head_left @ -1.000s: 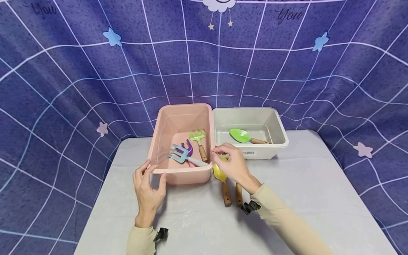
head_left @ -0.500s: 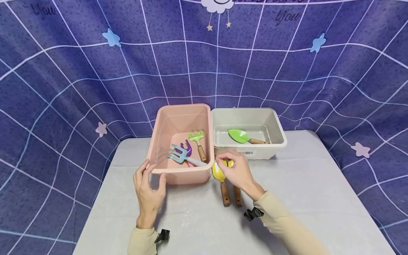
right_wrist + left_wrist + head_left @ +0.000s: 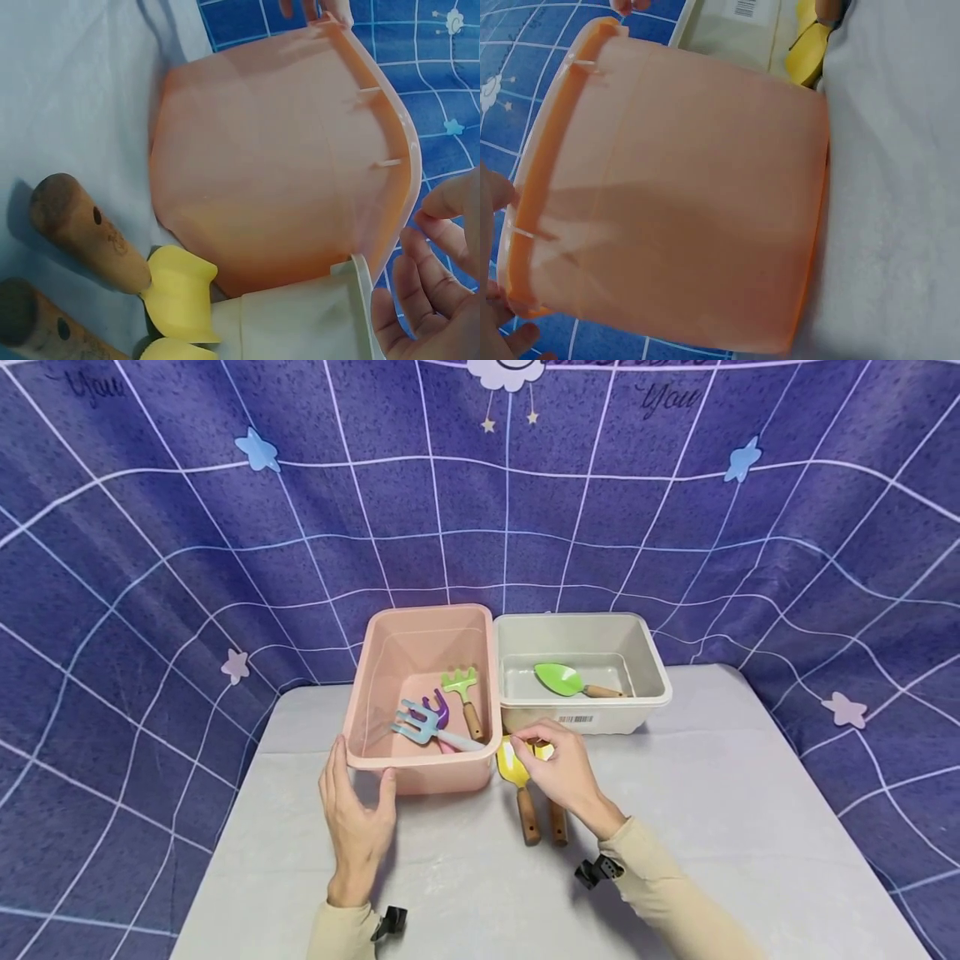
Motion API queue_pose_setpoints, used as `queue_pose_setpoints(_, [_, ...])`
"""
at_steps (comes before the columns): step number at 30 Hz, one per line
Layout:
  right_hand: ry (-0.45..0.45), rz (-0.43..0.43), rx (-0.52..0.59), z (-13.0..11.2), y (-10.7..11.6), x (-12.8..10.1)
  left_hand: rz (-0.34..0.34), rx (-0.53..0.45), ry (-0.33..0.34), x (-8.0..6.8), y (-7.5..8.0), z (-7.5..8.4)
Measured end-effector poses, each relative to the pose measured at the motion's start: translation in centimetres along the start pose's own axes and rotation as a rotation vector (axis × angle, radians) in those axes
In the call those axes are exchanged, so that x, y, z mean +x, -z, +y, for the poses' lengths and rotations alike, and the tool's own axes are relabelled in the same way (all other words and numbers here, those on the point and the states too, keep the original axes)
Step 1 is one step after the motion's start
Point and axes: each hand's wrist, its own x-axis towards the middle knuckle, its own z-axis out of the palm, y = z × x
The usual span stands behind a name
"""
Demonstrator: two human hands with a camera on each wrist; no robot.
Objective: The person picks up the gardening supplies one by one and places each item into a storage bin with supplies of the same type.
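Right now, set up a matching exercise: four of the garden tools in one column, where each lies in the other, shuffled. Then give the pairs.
Tools:
1. green trowel
2. green rake
3. yellow trowel
4. blue fork

Places:
A. on the table, under the right hand
B. alone in the grey bin
C. in the pink bin, by its right wall
D. in the pink bin, lying over a purple tool

Pairs: 1-B, 2-C, 3-A, 4-D
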Motion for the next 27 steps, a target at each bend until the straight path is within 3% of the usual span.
queue_pose_setpoints(6, [-0.017, 0.003, 0.015, 0.4, 0.1, -0.5, 0.006, 0.003, 0.019, -0.5, -0.1, 0.5])
queue_pose_setpoints(11, [-0.025, 0.006, 0.040, 0.8, 0.0, -0.7, 0.046, 0.005, -0.009, -1.0, -0.4, 0.8])
queue_pose_setpoints(14, [-0.041, 0.003, 0.045, 0.9, 0.0, -0.9, 0.102, -0.003, -0.073, -1.3, -0.8, 1.1])
queue_pose_setpoints(20, [-0.076, -0.002, 0.038, 1.0, 0.2, -1.4, 0.181, -0.079, -0.271, -1.6, -1.8, 2.3])
queue_pose_setpoints(27, [-0.107, 0.004, -0.004, 1.6, 0.5, -1.9, 0.178, -0.122, -0.339, -1.4, -2.2, 3.0])
